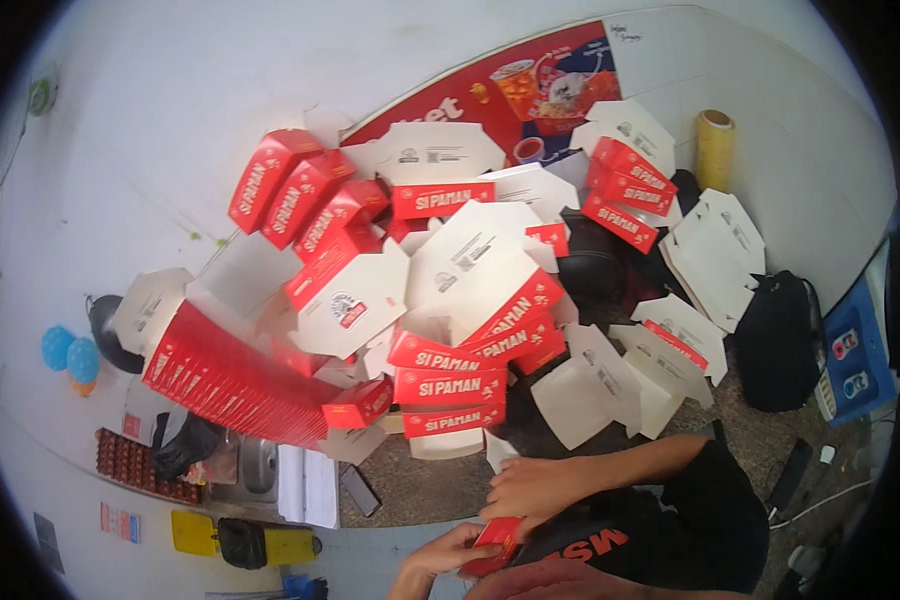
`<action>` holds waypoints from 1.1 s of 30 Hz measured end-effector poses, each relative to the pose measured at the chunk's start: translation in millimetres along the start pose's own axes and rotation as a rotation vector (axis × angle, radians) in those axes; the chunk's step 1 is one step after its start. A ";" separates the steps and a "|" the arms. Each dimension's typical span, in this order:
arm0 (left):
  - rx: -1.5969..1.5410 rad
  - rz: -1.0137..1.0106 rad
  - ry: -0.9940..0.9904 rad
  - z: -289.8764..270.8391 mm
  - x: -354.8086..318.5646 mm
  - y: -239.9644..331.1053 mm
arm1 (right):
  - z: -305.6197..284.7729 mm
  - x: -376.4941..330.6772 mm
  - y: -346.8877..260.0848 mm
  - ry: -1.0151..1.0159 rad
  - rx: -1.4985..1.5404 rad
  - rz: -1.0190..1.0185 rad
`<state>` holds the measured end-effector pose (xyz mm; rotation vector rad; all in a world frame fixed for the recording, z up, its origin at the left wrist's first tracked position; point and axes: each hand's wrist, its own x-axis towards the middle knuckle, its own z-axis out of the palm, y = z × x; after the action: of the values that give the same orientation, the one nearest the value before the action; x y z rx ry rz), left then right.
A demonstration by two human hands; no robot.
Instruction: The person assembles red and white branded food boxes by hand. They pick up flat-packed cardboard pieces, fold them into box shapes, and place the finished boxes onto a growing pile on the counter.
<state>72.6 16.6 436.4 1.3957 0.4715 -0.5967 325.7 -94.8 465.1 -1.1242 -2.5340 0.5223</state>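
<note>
Both my hands meet low in the middle of the view on a small red cardboard box [496, 536]. My left hand [448, 551] grips its lower left side. My right hand [533, 489] comes in from the right and presses on its top edge with bent fingers. Just beyond my hands rises a big heap of folded red-and-white boxes [448, 385], several lying with their white insides up. A long row of flat red box blanks [232, 385] leans at the left of the heap.
A red poster [510, 90] leans on the white wall behind the heap. A yellow roll [715, 150] stands at the back right. A black bag [780, 340] and a blue crate [855, 362] sit at the right. A dark phone [360, 490] lies left of my hands.
</note>
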 end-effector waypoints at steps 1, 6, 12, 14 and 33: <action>-0.096 -0.038 0.008 -1.7 -3.6 -9.5 | 4.8 -1.4 2.6 -0.009 -0.032 0.013; -0.586 0.034 0.069 7.4 -18.9 -33.8 | 24.3 -11.2 16.4 0.460 -0.326 -0.137; -0.579 -0.028 0.153 14.9 -20.0 -66.0 | 78.0 3.0 -13.1 0.660 0.526 0.177; -0.479 0.033 0.184 16.5 -20.1 -75.4 | 112.9 19.4 -17.4 0.555 0.427 0.144; -0.539 0.395 0.432 66.4 -85.6 -159.8 | 109.7 154.9 -66.9 -0.120 0.665 0.243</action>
<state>-98.0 -51.1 376.7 1.0465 0.6231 0.1607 137.0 -41.3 420.0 -1.1470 -2.0457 1.4003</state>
